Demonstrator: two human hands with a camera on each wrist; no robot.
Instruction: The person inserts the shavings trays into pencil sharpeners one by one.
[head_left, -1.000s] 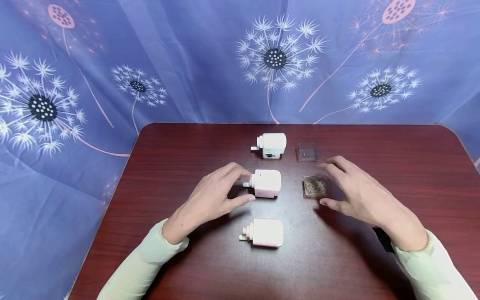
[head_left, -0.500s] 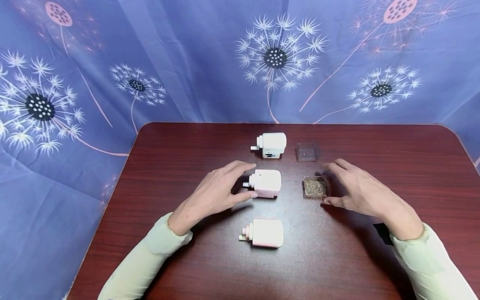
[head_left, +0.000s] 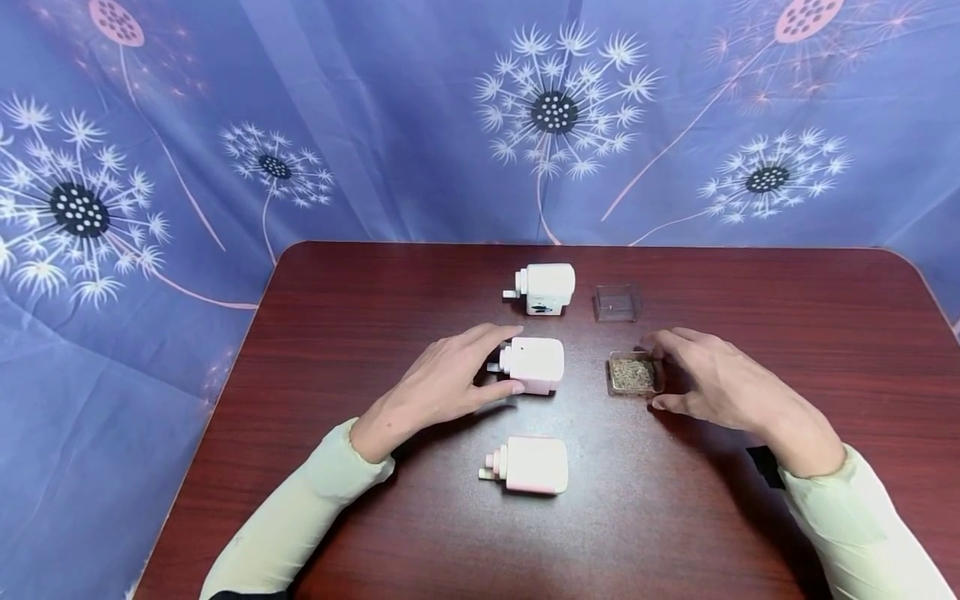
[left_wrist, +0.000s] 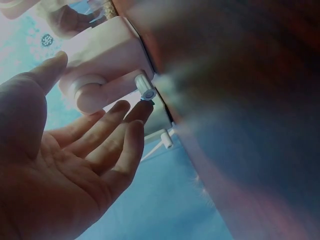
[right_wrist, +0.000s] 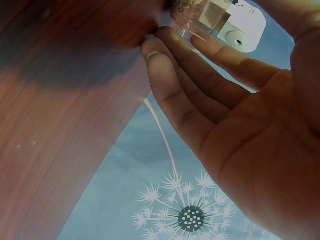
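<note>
Dandelion-print cloth (head_left: pixel 420 125) backs the tabletop (head_left: pixel 337 283). Left hand (head_left: pixel 437 379), fingers extended, has advanced to bracket the central pink pencil sharpener (head_left: pixel 540 358). Right hand (head_left: pixel 722 383), likewise relaxed, flanks the clear shavings tray (head_left: pixel 633 394). Result: 2 items within reach, 0 gripped.

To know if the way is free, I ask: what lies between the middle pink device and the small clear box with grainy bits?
In the head view, only bare tabletop lies between the pink device and the clear box.
</note>
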